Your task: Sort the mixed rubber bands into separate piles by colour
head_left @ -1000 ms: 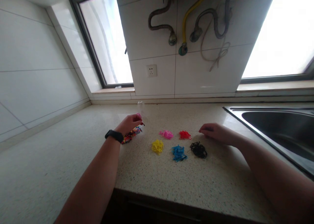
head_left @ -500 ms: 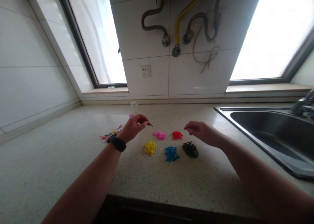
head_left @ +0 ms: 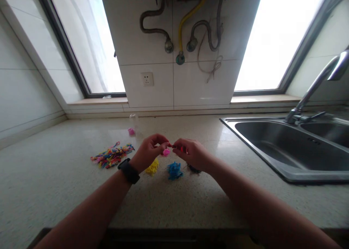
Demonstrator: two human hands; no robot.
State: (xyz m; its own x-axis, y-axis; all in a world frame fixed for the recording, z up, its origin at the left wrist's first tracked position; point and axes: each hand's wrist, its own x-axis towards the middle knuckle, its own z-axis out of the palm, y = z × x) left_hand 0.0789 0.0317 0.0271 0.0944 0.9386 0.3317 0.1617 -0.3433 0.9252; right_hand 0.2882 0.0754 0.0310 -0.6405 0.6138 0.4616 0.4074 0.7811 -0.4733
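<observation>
My left hand (head_left: pixel 152 149), with a black watch on its wrist, is pinched shut on a small elastic band whose colour is hard to make out. The fingertips of my right hand (head_left: pixel 192 153) meet it from the right, also closed in a pinch at the band. Below the hands lie heaps of elastic bands: pink (head_left: pixel 165 152), yellow (head_left: pixel 152 167), blue (head_left: pixel 175 170) and black (head_left: pixel 194 169), the black one partly hidden by my right hand. Red bands show between the right fingers, mostly covered. A mixed multicoloured heap (head_left: pixel 111 156) lies to the left.
A clear cup (head_left: pixel 133 120) and a small pink item (head_left: pixel 131 131) stand at the back left of the speckled counter (head_left: pixel 174 205). On the right is a steel sink (head_left: pixel 261 176) with a faucet (head_left: pixel 311 90). A tiled wall with a socket (head_left: pixel 147 79) rises behind.
My hands have come together, the right one moving left over the red and black heaps to the left fingertips. The view has turned right, and more of the mixed heap shows.
</observation>
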